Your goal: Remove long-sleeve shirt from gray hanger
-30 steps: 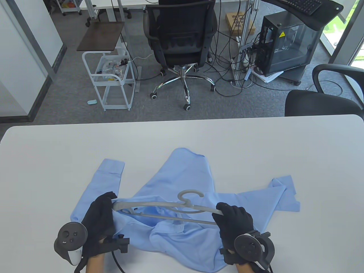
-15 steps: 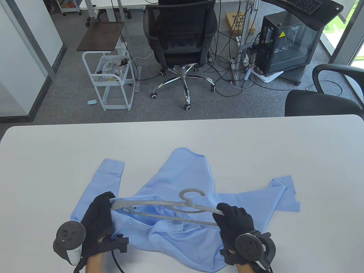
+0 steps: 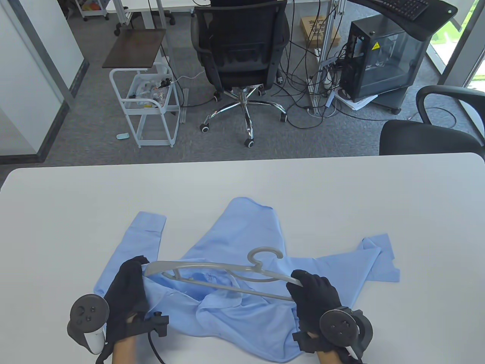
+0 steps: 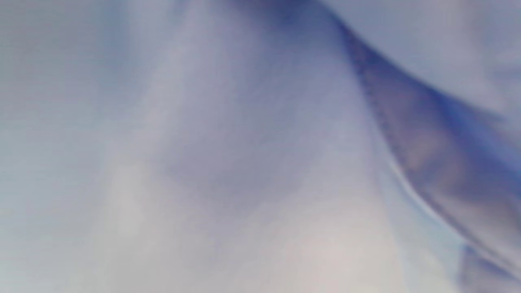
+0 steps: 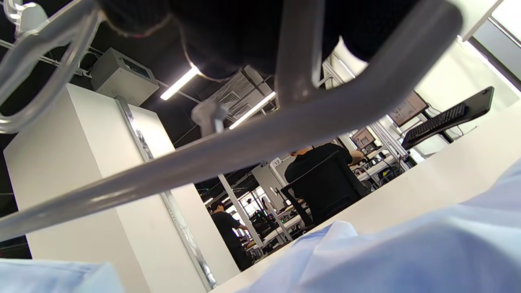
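A light blue long-sleeve shirt [image 3: 246,227] lies crumpled on the white table [image 3: 341,189]. The gray hanger [image 3: 212,265] is held just above it, hook [image 3: 265,253] pointing away from me. My right hand [image 3: 298,282] grips the hanger's right end; in the right wrist view its gloved fingers [image 5: 228,36] wrap the gray bar [image 5: 244,146] above the shirt [image 5: 407,252]. My left hand [image 3: 133,266] holds the shirt's shoulder fabric beside the hanger's bare left end. The left wrist view shows only blurred blue cloth [image 4: 244,162].
The shirt's sleeves spread to the left [image 3: 147,223] and right [image 3: 379,258]. Beyond the table's far edge stand a black office chair [image 3: 242,49], a second chair [image 3: 424,136], a white cart [image 3: 151,106] and a computer tower [image 3: 382,60].
The hanger has shifted right and risen, and its left end has come out of the shirt's shoulder. My left hand has drawn the fabric down and left.
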`<state>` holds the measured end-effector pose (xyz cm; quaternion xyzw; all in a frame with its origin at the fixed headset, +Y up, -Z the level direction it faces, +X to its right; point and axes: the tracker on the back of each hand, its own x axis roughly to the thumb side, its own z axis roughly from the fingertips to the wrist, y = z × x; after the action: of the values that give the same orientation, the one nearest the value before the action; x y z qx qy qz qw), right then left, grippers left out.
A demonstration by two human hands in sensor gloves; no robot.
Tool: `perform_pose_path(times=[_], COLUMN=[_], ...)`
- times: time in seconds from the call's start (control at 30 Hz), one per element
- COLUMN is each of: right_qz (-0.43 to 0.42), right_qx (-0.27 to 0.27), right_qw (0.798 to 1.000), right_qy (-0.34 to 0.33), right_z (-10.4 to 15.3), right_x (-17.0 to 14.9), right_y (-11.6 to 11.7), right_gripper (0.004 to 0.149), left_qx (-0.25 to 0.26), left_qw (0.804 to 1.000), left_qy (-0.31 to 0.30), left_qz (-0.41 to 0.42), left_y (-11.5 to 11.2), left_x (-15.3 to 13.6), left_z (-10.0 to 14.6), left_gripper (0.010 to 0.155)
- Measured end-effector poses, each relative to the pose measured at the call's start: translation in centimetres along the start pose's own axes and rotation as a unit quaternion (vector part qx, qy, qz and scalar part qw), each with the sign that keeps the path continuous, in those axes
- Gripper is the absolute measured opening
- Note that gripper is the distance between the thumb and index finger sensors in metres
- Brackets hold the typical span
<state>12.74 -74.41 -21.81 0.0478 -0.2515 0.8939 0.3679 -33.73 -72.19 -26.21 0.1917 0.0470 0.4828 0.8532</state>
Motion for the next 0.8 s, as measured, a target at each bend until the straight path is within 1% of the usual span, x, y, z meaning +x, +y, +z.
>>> perform_pose_path(times=[0.17, 0.23, 0.33, 0.47, 0.63, 0.8], right_qz=[-0.024, -0.026, -0.03, -0.044, -0.048, -0.058], right_qx=[-0.004, -0.002, 0.0, -0.004, -0.005, -0.011], right_qw=[1.0, 1.0, 0.999, 0.999, 0.998, 0.998], right_qy=[0.012, 0.012, 0.013, 0.023, 0.026, 0.029], right_z=[0.0, -0.1, -0.1, -0.1, -0.1, -0.1], right_x=[-0.4, -0.4, -0.4, -0.6, -0.7, -0.7], right_y=[-0.2, -0.2, -0.2, -0.3, -0.3, -0.4], right_gripper=[0.05, 0.05, 0.05, 0.05, 0.05, 0.05], left_qx=[-0.006, -0.017, -0.023, -0.045, -0.068, -0.064], left_qw=[1.0, 1.0, 0.997, 0.989, 0.987, 0.987], left_qy=[-0.001, 0.005, 0.014, 0.026, 0.04, 0.036], left_qz=[-0.011, -0.018, -0.07, -0.139, -0.141, -0.144], left_y=[-0.2, -0.3, -0.6, -1.4, -1.8, -1.8], left_x=[0.0, 0.0, 0.2, 0.3, 0.0, 0.1], left_z=[0.0, 0.0, 0.0, 0.0, -0.1, -0.1], left_gripper=[0.052, 0.052, 0.054, 0.054, 0.055, 0.057])
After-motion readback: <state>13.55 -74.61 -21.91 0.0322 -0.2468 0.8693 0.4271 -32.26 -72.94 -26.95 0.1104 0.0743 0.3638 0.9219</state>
